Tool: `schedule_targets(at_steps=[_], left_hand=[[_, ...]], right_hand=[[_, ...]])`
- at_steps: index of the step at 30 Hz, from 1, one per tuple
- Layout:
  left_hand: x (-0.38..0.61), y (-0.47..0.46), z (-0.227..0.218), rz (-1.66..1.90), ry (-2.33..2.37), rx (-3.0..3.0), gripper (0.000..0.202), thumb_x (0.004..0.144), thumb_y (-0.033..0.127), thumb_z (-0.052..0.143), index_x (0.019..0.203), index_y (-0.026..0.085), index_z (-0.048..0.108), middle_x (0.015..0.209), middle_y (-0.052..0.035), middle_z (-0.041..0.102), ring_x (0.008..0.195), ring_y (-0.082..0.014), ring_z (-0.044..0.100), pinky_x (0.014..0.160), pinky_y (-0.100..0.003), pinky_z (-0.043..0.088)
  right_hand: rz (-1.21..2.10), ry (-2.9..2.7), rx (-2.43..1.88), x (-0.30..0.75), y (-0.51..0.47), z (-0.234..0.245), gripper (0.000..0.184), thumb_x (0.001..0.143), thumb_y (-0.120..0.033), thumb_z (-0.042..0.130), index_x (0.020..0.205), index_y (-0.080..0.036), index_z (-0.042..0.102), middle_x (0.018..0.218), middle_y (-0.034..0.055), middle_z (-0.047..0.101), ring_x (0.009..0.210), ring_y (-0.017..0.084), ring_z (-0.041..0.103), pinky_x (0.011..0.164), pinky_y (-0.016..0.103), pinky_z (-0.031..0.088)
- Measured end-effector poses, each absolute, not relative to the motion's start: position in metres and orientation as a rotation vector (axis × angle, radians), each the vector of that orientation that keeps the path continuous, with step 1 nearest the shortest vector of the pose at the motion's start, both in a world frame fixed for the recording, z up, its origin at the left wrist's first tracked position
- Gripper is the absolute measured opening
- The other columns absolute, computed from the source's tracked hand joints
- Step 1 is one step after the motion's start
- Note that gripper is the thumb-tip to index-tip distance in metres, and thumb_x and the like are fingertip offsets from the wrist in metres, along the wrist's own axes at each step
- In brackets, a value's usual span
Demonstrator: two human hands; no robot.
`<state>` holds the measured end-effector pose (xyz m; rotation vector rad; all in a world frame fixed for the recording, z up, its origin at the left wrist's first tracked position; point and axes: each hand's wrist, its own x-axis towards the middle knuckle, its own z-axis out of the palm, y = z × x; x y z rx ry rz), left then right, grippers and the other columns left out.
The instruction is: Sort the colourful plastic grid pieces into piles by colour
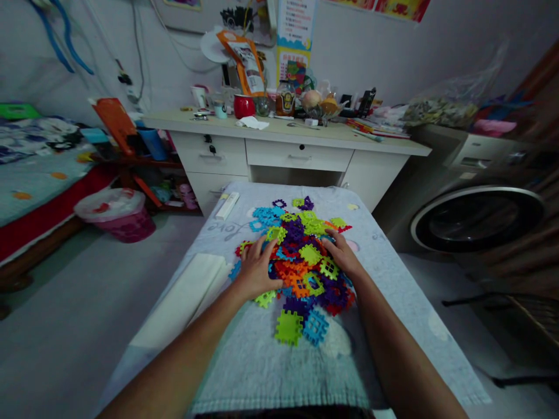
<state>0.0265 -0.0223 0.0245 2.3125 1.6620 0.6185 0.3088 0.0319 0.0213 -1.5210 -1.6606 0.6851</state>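
Note:
A heap of interlocking plastic building tiles (293,269) in green, blue, purple, orange and red lies on the cloth-covered table. My left hand (257,272) rests on the left side of the heap, its fingers spread over the tiles. On the opposite side my right hand (342,253) touches the heap with fingers apart. Neither hand visibly grips a tile. Closest to me are a solid green tile (289,327) and a blue window-like tile (315,327). At the far end sits a small purple tile (307,203).
Left of the heap lies a long white folded item (187,291), with a white remote-like object (227,206) beyond it. A white desk (213,152) crowded with jars and papers stands behind the table. At right is a washing machine (463,174); at left, a pink bin (126,224).

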Motion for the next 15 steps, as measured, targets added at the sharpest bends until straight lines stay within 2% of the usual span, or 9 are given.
schedule_targets(at_steps=[3,6,8,11,15], left_hand=[[0.030,-0.022,0.021,0.743,1.673,2.325,0.102,0.059,0.046,0.079,0.146,0.024,0.030,0.149,-0.0166,0.031,0.138,-0.0372,0.032,0.112,-0.055,0.026],[0.030,-0.023,0.019,0.849,1.637,2.328,0.100,0.061,0.042,0.078,0.147,0.025,0.028,0.147,-0.0149,0.035,0.135,-0.0359,0.037,0.111,-0.052,0.031],[0.029,-0.024,0.018,0.910,1.612,2.324,0.099,0.064,0.039,0.076,0.148,0.024,0.026,0.146,-0.0145,0.037,0.134,-0.0349,0.038,0.111,-0.051,0.032],[0.029,-0.024,0.019,0.997,1.594,2.306,0.090,0.073,0.043,0.071,0.147,0.023,0.026,0.143,-0.0147,0.041,0.132,-0.0325,0.040,0.110,-0.049,0.034],[0.029,-0.023,0.020,1.076,1.664,2.246,0.071,0.084,0.049,0.060,0.143,0.020,0.033,0.138,-0.0149,0.047,0.129,-0.0306,0.044,0.108,-0.048,0.034]], right_hand=[[0.805,-1.599,-1.472,0.297,0.029,0.033,0.058,0.081,-0.059,0.055,0.127,-0.023,0.055,0.133,0.0083,0.056,0.119,0.026,0.054,0.104,0.043,0.041],[0.953,-1.554,-1.417,0.281,0.027,0.046,0.056,0.082,-0.055,0.057,0.128,-0.024,0.055,0.122,0.0071,0.063,0.103,0.025,0.061,0.091,0.041,0.050],[0.988,-1.575,-1.373,0.268,0.029,0.053,0.052,0.083,-0.053,0.057,0.126,-0.025,0.056,0.116,0.0061,0.066,0.098,0.024,0.063,0.087,0.039,0.051],[0.905,-1.675,-1.300,0.249,0.033,0.064,0.044,0.084,-0.050,0.057,0.119,-0.024,0.061,0.118,0.0054,0.065,0.103,0.023,0.061,0.094,0.039,0.048],[0.925,-1.853,-1.092,0.228,0.038,0.082,0.038,0.087,-0.047,0.056,0.115,-0.022,0.063,0.118,0.0057,0.065,0.111,0.022,0.058,0.100,0.040,0.043]])
